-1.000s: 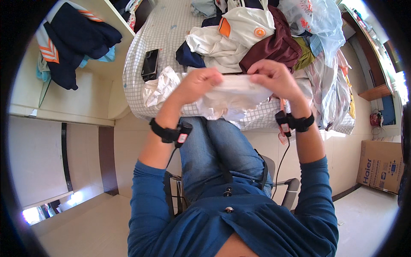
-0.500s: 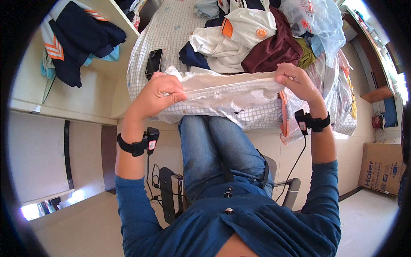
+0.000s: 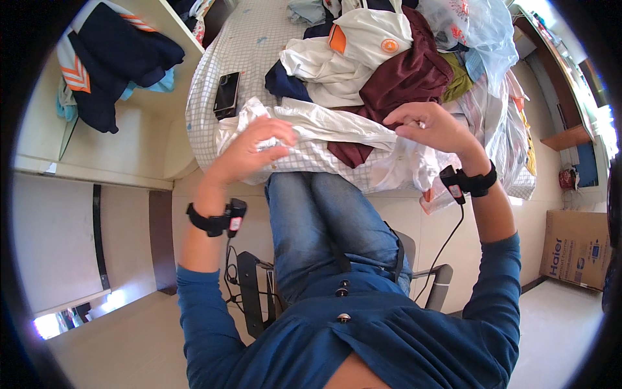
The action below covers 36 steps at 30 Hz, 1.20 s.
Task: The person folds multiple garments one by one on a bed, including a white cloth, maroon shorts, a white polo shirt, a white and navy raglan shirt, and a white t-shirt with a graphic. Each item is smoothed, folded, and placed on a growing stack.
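A white garment point(image 3: 330, 123) with a long ribbed edge lies crumpled across the near side of the bed, its right part drooping toward the edge. Over its left end is my left hand point(image 3: 259, 144), smeared by motion, its thumb and fingers apart and nothing visible in them. At the garment's right end, my right hand point(image 3: 434, 126) is curved, with a gap between thumb and fingertips; the thumb is close to the cloth. A maroon garment point(image 3: 409, 74) lies just beyond, and part of it shows below the white one.
A checked bed sheet point(image 3: 243, 48) carries a black phone point(image 3: 227, 94), a white shirt with an orange patch point(image 3: 372, 39) and a clear plastic bag point(image 3: 483, 32). Dark clothes point(image 3: 123, 58) rest in a cabinet at left. A cardboard box point(image 3: 573, 249) stands on the floor at right.
The white garment, earlier stretched between both hands, now lies slack on the bed. My left hand has let go and moved slightly right and down; my right hand has shifted left and loosened.
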{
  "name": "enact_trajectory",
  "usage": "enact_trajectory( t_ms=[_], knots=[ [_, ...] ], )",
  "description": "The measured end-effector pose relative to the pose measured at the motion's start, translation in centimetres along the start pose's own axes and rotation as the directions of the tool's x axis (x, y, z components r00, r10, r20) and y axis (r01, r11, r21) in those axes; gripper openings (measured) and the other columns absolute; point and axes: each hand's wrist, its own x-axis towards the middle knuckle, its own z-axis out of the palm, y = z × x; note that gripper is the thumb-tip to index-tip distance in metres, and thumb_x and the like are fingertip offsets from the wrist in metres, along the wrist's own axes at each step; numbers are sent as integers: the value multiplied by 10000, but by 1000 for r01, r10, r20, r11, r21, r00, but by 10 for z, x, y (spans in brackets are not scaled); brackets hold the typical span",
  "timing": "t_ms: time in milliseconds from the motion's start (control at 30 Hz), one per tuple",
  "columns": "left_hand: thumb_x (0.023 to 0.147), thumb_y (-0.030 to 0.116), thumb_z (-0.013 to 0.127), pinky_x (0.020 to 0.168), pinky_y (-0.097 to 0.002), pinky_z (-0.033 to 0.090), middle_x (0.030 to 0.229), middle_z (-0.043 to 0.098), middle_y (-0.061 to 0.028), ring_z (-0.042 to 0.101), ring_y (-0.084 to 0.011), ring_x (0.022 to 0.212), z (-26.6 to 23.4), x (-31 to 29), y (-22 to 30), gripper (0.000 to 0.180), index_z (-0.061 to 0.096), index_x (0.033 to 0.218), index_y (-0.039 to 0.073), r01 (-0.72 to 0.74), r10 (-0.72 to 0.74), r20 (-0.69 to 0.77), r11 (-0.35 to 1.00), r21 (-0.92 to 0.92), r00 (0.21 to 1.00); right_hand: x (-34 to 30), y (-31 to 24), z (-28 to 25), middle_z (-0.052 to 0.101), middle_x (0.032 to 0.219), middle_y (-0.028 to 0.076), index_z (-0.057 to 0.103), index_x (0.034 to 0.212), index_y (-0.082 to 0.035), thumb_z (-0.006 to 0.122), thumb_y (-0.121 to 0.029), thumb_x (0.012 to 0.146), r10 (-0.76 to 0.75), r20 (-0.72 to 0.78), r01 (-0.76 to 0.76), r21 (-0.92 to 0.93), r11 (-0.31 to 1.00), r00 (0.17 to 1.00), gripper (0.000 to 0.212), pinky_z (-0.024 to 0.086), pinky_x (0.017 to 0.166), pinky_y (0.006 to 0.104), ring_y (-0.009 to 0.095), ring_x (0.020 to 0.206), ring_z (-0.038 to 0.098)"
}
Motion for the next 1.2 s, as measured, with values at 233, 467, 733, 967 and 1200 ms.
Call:
enact_trajectory(
  t_ms=[233, 467, 733, 967, 1200],
  knots=[
    [874, 282, 603, 1114, -349, 200, 1333, 493, -81, 396, -234, 1283, 126, 63, 21, 529, 451, 1326, 54, -154, 59, -227, 891, -427, 972, -7, -33, -16, 582, 863, 1, 629, 999, -3, 522, -5, 894, -270, 92, 264, 68, 962, 959, 150, 401, 679, 216, 59, 773, 499],
    [847, 279, 638, 1096, -375, 233, 1105, 604, -113, 510, -229, 1113, 126, 54, -17, 330, 632, 1066, 31, 111, -19, 263, 936, -335, 964, -25, -40, -48, 474, 711, -79, 633, 981, -20, 628, -43, 856, -190, -196, 207, 71, 976, 962, 128, 331, 577, 168, 12, 646, 413],
    [853, 283, 633, 1118, -443, 172, 783, 661, -37, 579, -189, 959, 28, -1, -17, 217, 698, 832, 78, 89, -70, -182, 991, 97, 981, -27, 0, -49, 523, 638, 44, 651, 798, -12, 743, -171, 741, -259, -150, 151, -507, 849, 954, 192, 406, 585, 323, 181, 620, 518],
    [781, 155, 693, 962, -380, 374, 731, 625, -51, 599, -210, 833, 10, -16, 23, 117, 719, 843, 59, 71, 43, -287, 925, 374, 957, -32, 20, -21, 590, 982, 112, 613, 793, 29, 711, -145, 754, -357, -336, 95, -599, 795, 872, 204, 447, 780, 336, 238, 880, 570],
    [727, 32, 744, 640, -223, 444, 789, 608, -31, 553, -102, 734, 13, -28, 6, 173, 717, 897, 31, 161, -200, -510, 980, -120, 836, -28, 32, -14, 573, 810, -45, 603, 841, -48, 658, -120, 842, 174, -411, -133, 126, 983, 895, 90, 398, 638, 194, 29, 711, 511]
  ],
)
